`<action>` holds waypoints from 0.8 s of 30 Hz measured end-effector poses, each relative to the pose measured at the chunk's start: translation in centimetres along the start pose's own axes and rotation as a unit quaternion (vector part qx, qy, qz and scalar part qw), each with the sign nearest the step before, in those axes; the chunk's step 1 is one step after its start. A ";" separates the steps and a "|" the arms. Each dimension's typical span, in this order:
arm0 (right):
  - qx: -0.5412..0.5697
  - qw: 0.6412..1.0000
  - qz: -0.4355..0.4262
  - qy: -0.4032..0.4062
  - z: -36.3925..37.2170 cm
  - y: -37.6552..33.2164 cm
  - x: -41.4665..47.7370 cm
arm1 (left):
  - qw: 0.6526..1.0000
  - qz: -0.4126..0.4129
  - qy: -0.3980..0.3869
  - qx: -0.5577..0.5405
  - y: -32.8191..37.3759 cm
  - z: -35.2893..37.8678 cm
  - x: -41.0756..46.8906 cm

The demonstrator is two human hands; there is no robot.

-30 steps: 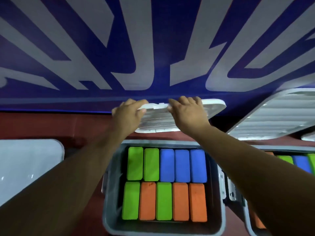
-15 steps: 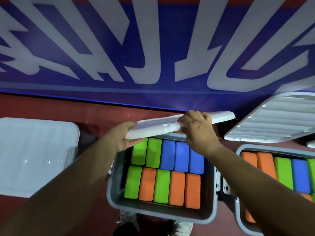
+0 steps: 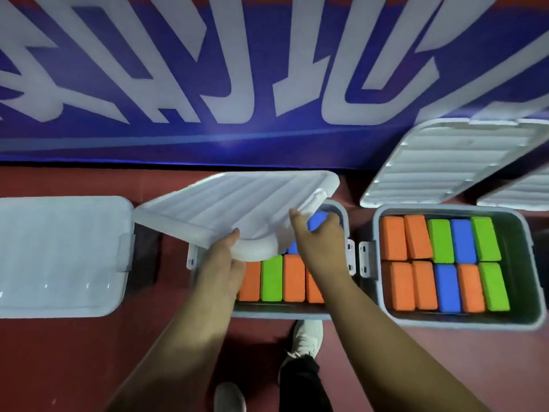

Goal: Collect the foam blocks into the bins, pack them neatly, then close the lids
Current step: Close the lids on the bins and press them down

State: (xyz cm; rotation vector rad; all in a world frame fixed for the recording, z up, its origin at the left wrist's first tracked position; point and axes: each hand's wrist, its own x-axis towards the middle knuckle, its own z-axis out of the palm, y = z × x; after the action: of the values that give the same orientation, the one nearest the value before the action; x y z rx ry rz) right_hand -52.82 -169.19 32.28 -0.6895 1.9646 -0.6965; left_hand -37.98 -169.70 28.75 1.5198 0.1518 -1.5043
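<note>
Both hands hold a white ribbed lid (image 3: pixel 237 203) tilted over the middle grey bin (image 3: pixel 285 315), covering its far half. My left hand (image 3: pixel 221 263) grips the lid's near edge, thumb on top. My right hand (image 3: pixel 319 245) holds the lid's right part from beneath. Orange and green foam blocks (image 3: pixel 271 278) show in the bin's near row, with a blue block (image 3: pixel 318 221) by my right fingers. The right grey bin (image 3: pixel 457 321) stands uncovered, packed with two rows of orange, green and blue blocks.
A closed bin with a white lid (image 3: pixel 59 254) sits at the left. Another white lid (image 3: pixel 451 162) leans against the blue-and-white banner wall behind the right bin, part of one more at the far right. My shoes (image 3: pixel 306 337) stand on the red floor below the middle bin.
The lid has come off the wall and swung down toward me over the middle bin. My left hand shifted to its near edge, my right hand went under it. The view moved lower and right.
</note>
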 end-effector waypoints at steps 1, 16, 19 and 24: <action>0.032 0.999 0.026 -0.002 0.5 0.6 -1.0 | 1.000 0.021 -0.014 -0.013 -1.1 -0.7 -1.0; 0.284 0.952 0.110 -0.035 -1.5 17.6 -5.8 | 0.605 0.229 -0.107 0.755 -5.8 -15.6 -3.0; 0.269 0.956 0.106 -0.050 -2.1 21.4 -3.1 | 0.536 0.383 -0.205 0.724 -9.1 -16.1 1.2; 0.211 0.974 0.068 -0.054 -1.5 27.2 3.0 | 0.375 0.348 -0.292 0.808 -16.2 -15.7 8.7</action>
State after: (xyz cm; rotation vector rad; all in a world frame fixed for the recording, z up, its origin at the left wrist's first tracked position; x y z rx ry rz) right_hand -60.56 -152.39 12.09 -0.3232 1.6712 -0.9337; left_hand -35.63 -154.90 9.72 1.5408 -2.7739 -0.9911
